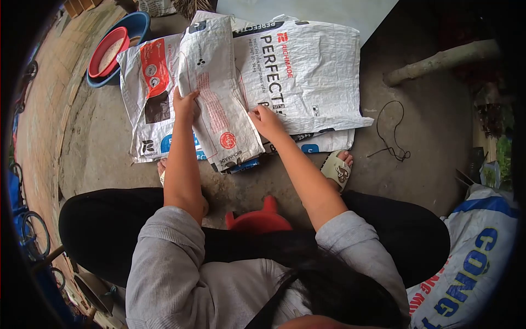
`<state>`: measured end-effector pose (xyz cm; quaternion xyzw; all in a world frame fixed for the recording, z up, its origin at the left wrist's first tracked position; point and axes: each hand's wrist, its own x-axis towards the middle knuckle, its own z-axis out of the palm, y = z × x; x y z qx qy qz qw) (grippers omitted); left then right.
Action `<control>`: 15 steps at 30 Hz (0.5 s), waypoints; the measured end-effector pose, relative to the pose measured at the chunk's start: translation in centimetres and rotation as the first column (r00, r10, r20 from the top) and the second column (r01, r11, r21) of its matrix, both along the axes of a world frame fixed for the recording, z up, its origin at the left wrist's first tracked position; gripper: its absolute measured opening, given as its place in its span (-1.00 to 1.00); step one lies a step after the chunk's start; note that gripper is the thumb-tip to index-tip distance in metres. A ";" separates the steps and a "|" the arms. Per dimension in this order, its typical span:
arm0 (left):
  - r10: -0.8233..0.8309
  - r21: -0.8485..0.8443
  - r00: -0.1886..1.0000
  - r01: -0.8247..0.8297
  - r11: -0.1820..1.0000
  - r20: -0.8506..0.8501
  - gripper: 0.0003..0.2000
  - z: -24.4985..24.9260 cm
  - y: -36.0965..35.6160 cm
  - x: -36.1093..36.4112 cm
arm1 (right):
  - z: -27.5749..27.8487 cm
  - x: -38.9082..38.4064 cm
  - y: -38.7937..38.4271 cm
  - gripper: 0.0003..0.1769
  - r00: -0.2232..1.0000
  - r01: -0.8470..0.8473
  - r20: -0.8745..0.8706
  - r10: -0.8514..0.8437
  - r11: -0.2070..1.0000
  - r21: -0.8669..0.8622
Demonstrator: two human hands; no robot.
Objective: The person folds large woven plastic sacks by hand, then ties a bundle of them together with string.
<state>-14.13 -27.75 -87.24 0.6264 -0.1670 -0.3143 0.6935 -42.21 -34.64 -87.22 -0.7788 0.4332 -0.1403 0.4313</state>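
Several white woven feed sacks (329, 71) with printed lettering lie flat and overlapping on the concrete floor in front of me. On top, one narrow, folded sack (211, 60) stands out, with a round red stamp near its lower end. My left hand (185, 105) grips its left edge, thumb over the top and fingers hidden underneath. At its right edge my right hand (267, 122) is closed, pinching the sack's border beside the large black lettering. A further sack (153, 82) with an orange-red panel pokes out on the left.
A red basin (108, 52) with pale contents sits in a blue basin (141, 24) at upper left. On the right are a thin black cord (393, 129), a pole (438, 63) and a big printed sack (476, 247). A red stool (260, 220) is beneath me.
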 end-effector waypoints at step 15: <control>0.227 -0.040 0.972 -0.229 0.973 -0.054 -0.56 1.1 3.1 2.7 | 1.0 -1.8 -1.1 -0.47 0.830 -0.485 -0.485 0.276 0.786 -0.383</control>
